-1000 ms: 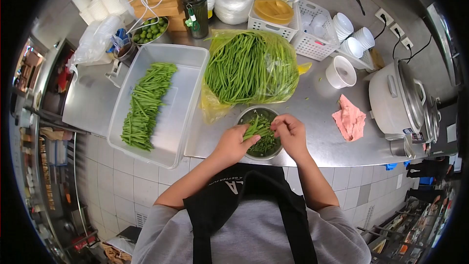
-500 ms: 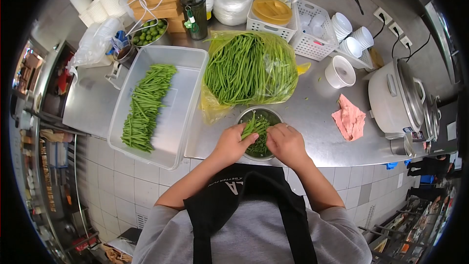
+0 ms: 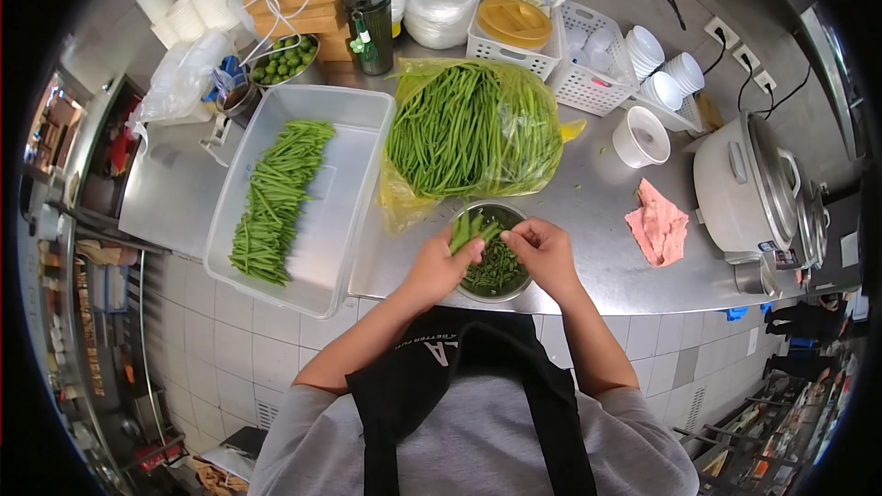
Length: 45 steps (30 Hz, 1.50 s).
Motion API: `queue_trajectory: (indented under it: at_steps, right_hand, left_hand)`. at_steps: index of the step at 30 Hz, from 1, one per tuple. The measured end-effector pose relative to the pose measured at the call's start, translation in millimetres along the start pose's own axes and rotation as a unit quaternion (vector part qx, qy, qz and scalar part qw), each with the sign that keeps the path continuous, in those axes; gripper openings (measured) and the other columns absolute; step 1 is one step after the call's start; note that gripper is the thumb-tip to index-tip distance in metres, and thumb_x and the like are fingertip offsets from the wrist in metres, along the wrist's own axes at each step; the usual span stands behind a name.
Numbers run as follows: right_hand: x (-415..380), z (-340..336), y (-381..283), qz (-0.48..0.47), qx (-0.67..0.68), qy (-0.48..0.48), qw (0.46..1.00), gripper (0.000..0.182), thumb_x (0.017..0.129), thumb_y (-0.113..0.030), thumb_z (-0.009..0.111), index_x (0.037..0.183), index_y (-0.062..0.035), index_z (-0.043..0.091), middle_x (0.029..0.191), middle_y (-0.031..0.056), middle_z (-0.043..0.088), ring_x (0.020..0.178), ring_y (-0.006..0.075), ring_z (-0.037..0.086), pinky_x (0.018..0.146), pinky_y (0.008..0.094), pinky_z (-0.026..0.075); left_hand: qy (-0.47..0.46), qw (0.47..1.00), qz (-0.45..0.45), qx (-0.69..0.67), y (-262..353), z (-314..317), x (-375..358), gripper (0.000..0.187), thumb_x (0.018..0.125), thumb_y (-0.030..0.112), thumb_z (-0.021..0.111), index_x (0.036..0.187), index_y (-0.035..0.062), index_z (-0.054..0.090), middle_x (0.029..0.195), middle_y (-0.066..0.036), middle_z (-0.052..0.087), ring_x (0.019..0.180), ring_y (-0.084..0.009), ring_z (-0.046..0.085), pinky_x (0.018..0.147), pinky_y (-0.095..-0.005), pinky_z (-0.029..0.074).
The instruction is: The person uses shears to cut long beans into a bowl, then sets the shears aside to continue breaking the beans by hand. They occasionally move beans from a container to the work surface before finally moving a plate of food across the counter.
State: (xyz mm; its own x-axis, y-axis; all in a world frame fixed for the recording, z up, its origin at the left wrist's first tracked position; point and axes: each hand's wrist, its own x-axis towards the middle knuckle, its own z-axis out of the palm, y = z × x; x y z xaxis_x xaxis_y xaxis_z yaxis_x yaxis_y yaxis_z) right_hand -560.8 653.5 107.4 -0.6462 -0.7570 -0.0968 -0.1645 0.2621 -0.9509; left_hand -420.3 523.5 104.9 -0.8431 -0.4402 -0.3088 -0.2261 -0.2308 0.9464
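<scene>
My left hand (image 3: 436, 264) is closed around a small bunch of green beans (image 3: 466, 230), whose ends point up and away from me. Close beside them, my right hand (image 3: 546, 259) pinches thumb and forefinger together at the bean ends; anything between those fingertips is too small to make out. Both hands are over a round metal bowl (image 3: 507, 215), which contains short green bean trimmings (image 3: 496, 274). Just behind the bowl lies a yellow plastic bag (image 3: 404, 212) full of long green beans (image 3: 450, 129). To the left, a clear plastic tub (image 3: 333, 211) contains a row of beans (image 3: 276, 207).
On the steel counter (image 3: 588, 262), a pink cloth (image 3: 658, 223) and a white plastic tub (image 3: 641, 138) lie to the right, before a large cooker (image 3: 735, 188). Baskets (image 3: 588, 92), a dark tumbler (image 3: 370, 32) and a bowl of small green fruit (image 3: 287, 62) line the back.
My right hand has shifted slightly right and up, its fingers now at the bean ends. The bunch in my left hand is tilted higher, uncovering more trimmings in the bowl.
</scene>
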Motion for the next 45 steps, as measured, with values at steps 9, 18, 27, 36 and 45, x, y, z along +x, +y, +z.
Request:
queue_trajectory:
  at_steps: [9,18,27,36,45]
  right_hand:
    - [-13,14,-23,-0.064,-0.006,0.016,0.998,0.013,0.087,-0.007,0.059,0.095,-0.0007,0.067,0.072,0.0028,0.056,0.063,0.0072,0.053,0.051,0.0199,0.041]
    - [-26,25,-26,-0.091,-0.059,-0.022,0.994,0.009,0.085,-0.005,0.059,0.089,0.0022,0.062,0.074,0.0039,0.057,0.062,0.0072,0.051,0.055,0.0212,0.04]
    - [-25,30,-16,0.046,0.127,-0.052,0.989,0.008,0.088,-0.007,0.055,0.091,-0.0001,0.057,0.082,0.0053,0.059,0.064,0.0064,0.053,0.051,0.0197,0.045]
    - [-9,22,-6,0.165,0.356,0.043,0.919,0.006,0.085,-0.002,0.052,0.088,-0.0037,0.057,0.076,0.0044,0.057,0.055,0.0071,0.049,0.05,0.0217,0.044]
    - [-13,27,-22,0.08,0.141,-0.054,0.985,0.012,0.088,-0.012,0.058,0.094,-0.0016,0.06,0.075,0.0006,0.057,0.056,0.0048,0.049,0.052,0.0193,0.043]
  left_hand:
    - [0.068,0.917,0.022,-0.392,9,-11,14,0.021,0.091,0.023,0.055,0.102,0.0061,0.051,0.086,-0.005,0.056,0.066,-0.0099,0.047,0.061,-0.0248,0.042]
    - [0.058,0.9,0.096,-0.42,10,-10,11,0.017,0.092,0.023,0.054,0.101,0.0091,0.051,0.087,-0.003,0.054,0.069,-0.0102,0.045,0.063,-0.0253,0.04]
    - [0.059,0.899,0.128,-0.415,9,-10,9,0.017,0.093,0.023,0.053,0.101,0.0082,0.051,0.087,-0.004,0.054,0.07,-0.0106,0.046,0.064,-0.0257,0.04]
    - [0.036,0.897,0.125,-0.422,6,-7,6,0.017,0.094,0.023,0.051,0.103,0.0074,0.051,0.084,-0.003,0.053,0.069,-0.0097,0.045,0.064,-0.0247,0.041]
    - [0.047,0.896,0.109,-0.428,9,-6,6,0.017,0.093,0.023,0.051,0.102,0.0091,0.05,0.083,-0.002,0.051,0.067,-0.0085,0.043,0.063,-0.0236,0.039]
